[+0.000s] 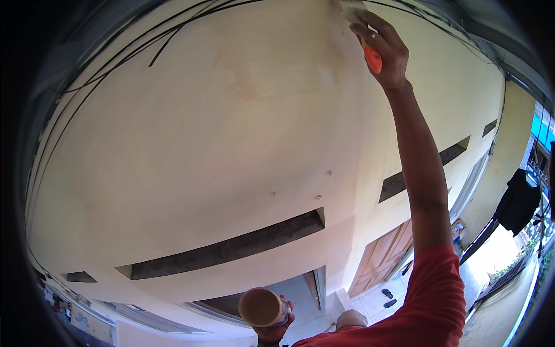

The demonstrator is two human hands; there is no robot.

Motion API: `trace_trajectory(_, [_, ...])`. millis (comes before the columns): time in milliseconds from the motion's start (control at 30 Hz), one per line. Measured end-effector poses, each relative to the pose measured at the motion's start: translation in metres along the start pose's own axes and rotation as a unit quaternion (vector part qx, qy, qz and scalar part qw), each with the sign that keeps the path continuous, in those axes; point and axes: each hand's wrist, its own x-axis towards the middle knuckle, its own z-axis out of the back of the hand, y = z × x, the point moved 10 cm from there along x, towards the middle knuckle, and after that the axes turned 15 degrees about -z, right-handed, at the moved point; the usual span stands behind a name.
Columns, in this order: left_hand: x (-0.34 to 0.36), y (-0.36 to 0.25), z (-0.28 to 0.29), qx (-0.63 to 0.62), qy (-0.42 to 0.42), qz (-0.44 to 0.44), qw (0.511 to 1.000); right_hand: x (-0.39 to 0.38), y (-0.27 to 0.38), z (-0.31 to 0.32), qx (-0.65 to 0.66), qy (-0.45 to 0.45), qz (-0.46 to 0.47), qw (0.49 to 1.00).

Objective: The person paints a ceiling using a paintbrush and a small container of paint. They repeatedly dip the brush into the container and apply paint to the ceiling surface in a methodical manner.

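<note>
High up at the top of the view, my right hand [387, 52] grips a paintbrush with an orange handle [373, 61], its pale bristles against the upper cream wall [173, 127] near some black cables [162, 34]. A faint, uneven patch shows on the wall left of the brush. Low in the middle, my left hand [276, 328] holds a cup [260, 306] with beige paint inside, its opening facing the camera.
Dark recessed slots [225, 246] run across the wall above a window or opening. At lower right are a wooden door [381, 257] and slippers [388, 298] on a tiled floor. Dark clothing [514, 199] hangs at the far right.
</note>
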Motion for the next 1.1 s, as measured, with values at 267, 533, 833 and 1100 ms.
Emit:
trace_trajectory(267, [0.001, 0.007, 0.01, 0.004, -0.025, -0.009, 1.0, 0.025, -0.036, -0.022, 0.116, 0.052, -0.048, 0.991])
trace_trajectory(533, [0.006, 0.002, 0.015, 0.009, -0.033, -0.016, 0.999, 0.008, -0.037, -0.016, 0.146, 0.12, -0.079, 0.979])
trace_trajectory(833, [0.009, 0.01, 0.012, -0.005, -0.012, 0.016, 1.0, -0.058, -0.02, 0.013, 0.171, 0.173, -0.135, 0.961])
trace_trajectory(1100, [0.009, 0.015, 0.009, -0.027, -0.009, 0.024, 0.999, -0.114, 0.011, 0.046, 0.202, 0.251, -0.157, 0.933])
